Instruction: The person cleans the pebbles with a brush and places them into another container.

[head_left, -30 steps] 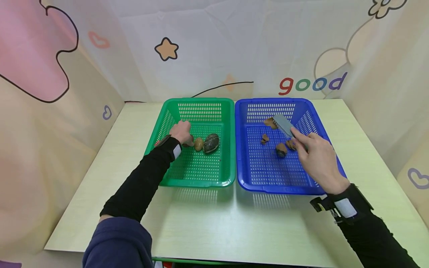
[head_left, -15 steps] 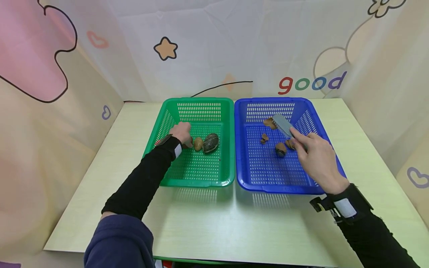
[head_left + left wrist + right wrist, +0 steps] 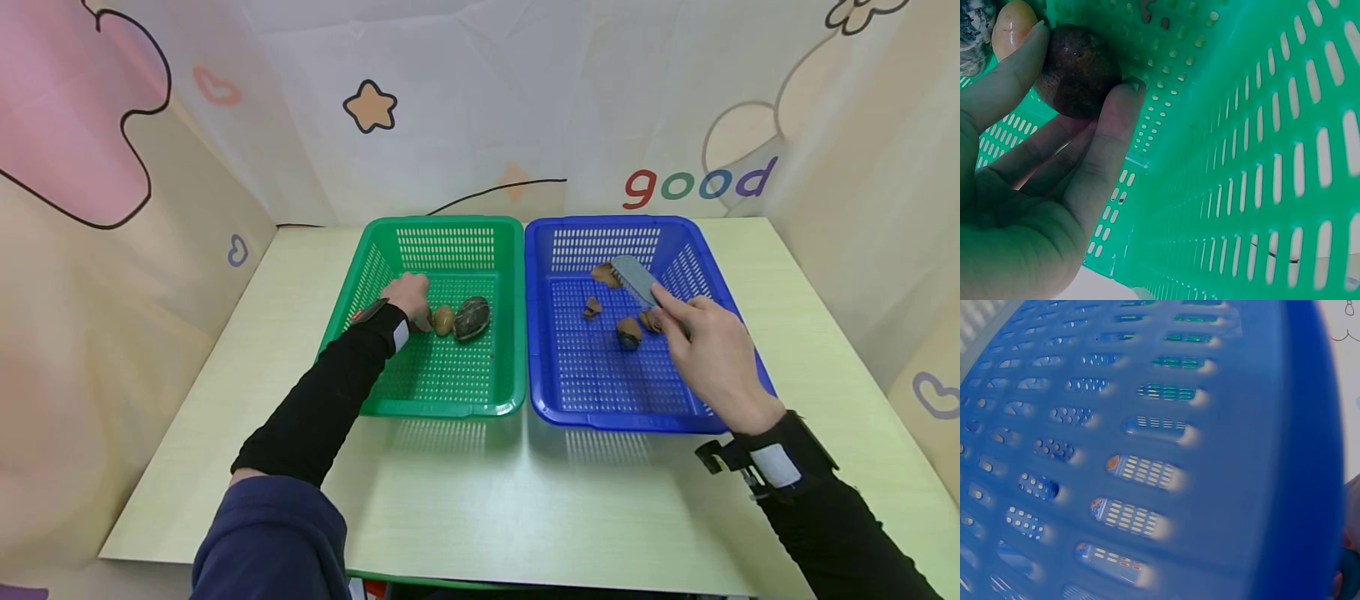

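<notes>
My left hand (image 3: 407, 297) is down in the green basket (image 3: 442, 410). In the left wrist view its thumb and fingers hold a dark reddish-brown round stone (image 3: 1077, 70). Beside that lie a smooth tan egg-shaped stone (image 3: 444, 320) and a larger dark stone with pale veins (image 3: 472, 318). Over the blue basket (image 3: 615, 419), my right hand (image 3: 708, 354) grips the handle end of a grey-blue brush (image 3: 634, 277), bristles showing along one edge. The brush head overlaps a brown curled piece (image 3: 606, 275). The right wrist view is mostly filled by the blue basket's wall.
Other brown pieces lie in the blue basket: a small curled one (image 3: 592, 308), a rounded one with a dark underside (image 3: 628, 333), and one (image 3: 651, 322) near the right fingers. Both baskets stand side by side on a pale table (image 3: 525, 500), before a printed curtain (image 3: 480, 100).
Both hands stay nearly in place: the left still holds the dark stone, the right the brush. The head view has shifted very slightly.
</notes>
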`<state>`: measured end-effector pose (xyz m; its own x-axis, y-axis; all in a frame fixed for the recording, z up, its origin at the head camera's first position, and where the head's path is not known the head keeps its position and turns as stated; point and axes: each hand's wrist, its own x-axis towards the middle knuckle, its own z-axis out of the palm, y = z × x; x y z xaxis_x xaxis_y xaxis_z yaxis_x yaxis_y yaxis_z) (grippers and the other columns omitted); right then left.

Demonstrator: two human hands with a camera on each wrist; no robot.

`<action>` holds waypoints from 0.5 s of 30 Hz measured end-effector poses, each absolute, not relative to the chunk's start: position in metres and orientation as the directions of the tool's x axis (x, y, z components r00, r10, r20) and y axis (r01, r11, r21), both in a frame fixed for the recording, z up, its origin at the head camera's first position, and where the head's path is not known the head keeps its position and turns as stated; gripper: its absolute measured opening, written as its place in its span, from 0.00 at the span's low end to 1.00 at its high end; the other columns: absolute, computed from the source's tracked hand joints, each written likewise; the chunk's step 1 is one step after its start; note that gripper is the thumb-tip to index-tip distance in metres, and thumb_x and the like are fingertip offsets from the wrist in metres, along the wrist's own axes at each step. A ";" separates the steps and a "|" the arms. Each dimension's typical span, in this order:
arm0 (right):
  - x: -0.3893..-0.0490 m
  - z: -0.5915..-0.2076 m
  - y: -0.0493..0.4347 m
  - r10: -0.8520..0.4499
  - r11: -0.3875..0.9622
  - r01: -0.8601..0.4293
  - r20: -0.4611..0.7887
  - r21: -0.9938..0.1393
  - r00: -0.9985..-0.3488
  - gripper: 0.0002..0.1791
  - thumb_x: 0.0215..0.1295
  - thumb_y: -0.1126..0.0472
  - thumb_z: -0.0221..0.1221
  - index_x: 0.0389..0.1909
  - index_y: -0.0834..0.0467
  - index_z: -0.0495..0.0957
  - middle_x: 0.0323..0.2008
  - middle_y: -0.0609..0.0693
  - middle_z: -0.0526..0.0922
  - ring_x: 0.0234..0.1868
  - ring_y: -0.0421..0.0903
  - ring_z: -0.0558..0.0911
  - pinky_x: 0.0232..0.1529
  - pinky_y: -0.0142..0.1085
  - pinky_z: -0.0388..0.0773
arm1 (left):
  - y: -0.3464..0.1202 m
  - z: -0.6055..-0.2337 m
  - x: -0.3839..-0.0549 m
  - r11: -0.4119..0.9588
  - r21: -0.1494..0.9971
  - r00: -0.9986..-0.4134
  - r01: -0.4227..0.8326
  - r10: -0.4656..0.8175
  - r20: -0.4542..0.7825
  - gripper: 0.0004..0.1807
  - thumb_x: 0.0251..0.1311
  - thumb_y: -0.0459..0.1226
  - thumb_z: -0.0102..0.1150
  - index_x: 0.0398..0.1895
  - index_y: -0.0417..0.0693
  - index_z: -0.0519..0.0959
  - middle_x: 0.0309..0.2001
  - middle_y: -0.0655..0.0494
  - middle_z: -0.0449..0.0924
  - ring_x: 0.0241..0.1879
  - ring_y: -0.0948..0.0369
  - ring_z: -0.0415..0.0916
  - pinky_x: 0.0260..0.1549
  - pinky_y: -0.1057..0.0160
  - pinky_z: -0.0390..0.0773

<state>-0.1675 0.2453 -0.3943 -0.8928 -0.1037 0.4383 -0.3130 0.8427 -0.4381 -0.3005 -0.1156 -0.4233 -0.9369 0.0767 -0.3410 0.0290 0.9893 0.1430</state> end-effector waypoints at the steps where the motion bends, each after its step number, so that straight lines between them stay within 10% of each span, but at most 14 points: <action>1: -0.167 -0.394 0.245 -0.104 0.843 -0.314 0.440 -0.438 -0.892 0.21 0.67 0.64 0.58 0.60 0.60 0.75 0.21 0.53 0.66 0.20 0.45 0.62 0.17 0.32 0.56 | -0.116 -0.423 -0.300 0.989 0.146 -0.936 0.029 0.078 -0.344 0.14 0.51 0.33 0.71 0.38 0.42 0.76 0.42 0.44 0.77 0.43 0.46 0.78 0.41 0.53 0.78; 15: -0.167 -0.396 0.245 -0.100 0.841 -0.309 0.434 -0.443 -0.895 0.20 0.68 0.63 0.57 0.61 0.60 0.74 0.20 0.53 0.65 0.20 0.45 0.62 0.17 0.32 0.57 | -0.117 -0.430 -0.303 0.992 0.122 -0.921 0.030 0.075 -0.381 0.16 0.52 0.33 0.70 0.42 0.42 0.75 0.47 0.43 0.77 0.46 0.45 0.78 0.45 0.53 0.79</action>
